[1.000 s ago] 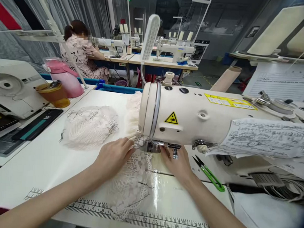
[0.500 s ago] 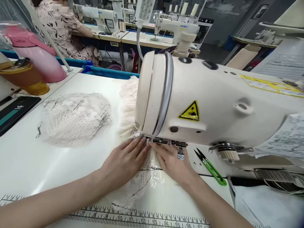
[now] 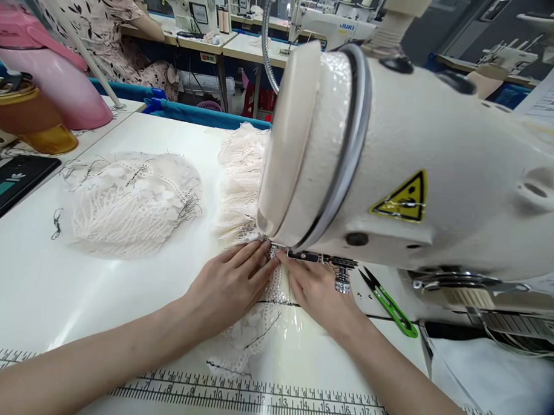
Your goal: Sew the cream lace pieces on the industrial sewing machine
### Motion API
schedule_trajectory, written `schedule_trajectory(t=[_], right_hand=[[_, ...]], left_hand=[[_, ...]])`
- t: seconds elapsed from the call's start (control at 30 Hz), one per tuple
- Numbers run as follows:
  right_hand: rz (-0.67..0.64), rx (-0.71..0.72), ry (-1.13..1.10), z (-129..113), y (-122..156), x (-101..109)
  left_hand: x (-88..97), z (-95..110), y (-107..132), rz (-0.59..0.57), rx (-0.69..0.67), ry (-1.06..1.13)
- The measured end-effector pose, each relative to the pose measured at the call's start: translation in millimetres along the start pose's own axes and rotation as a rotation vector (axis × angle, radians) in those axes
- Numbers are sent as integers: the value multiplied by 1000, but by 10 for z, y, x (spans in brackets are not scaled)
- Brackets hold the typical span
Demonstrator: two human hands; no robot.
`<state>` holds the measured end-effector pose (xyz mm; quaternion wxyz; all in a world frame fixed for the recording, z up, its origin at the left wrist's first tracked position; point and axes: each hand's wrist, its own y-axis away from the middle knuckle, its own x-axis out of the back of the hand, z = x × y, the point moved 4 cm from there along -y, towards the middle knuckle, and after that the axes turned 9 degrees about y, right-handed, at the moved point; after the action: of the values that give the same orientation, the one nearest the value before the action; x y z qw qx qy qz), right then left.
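Note:
A strip of pale lace point(image 3: 249, 335) with dark stitching runs under the head of a white sewing machine point(image 3: 315, 142). My left hand point(image 3: 231, 281) lies flat over the lace, fingers stretched out, tips close to the needle area. From the other side, my right hand point(image 3: 322, 294) reaches in with its index fingertip at the lace edge; its remaining fingers are partly hidden behind the machine's metal parts. Beyond the head, gathered cream ruffled fabric point(image 3: 241, 182) spreads over the table. The needle itself cannot be made out.
A heap of lace pieces point(image 3: 134, 205) with loose threads lies to the left. Green thread snips point(image 3: 389, 302) rest at right. A printed ruler point(image 3: 234, 395) crosses the front. A phone point(image 3: 17, 183), amber cup point(image 3: 35, 114) and pink bottle point(image 3: 54, 78) stand left; a person point(image 3: 96, 38) sits beyond.
My view has shifted closer and lower, so the machine head looks larger and farther right. Both hands stay at the lace beside the needle area; more ruffled fabric shows behind.

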<state>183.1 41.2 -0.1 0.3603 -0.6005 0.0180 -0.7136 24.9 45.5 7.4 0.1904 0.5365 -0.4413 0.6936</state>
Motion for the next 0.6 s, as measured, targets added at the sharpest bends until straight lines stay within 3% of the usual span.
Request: schedule_trajectory(t=[0.2, 0.4, 0.6], right_hand=[[-84, 6, -108, -1, -3, -57], [-10, 57, 50, -27, 11, 11], [-5, -14, 71, -35, 26, -3]], left_hand=[[12, -17, -13, -5, 9, 22], [4, -8, 0, 8, 4, 1], [14, -7, -8, 23, 2, -14]])
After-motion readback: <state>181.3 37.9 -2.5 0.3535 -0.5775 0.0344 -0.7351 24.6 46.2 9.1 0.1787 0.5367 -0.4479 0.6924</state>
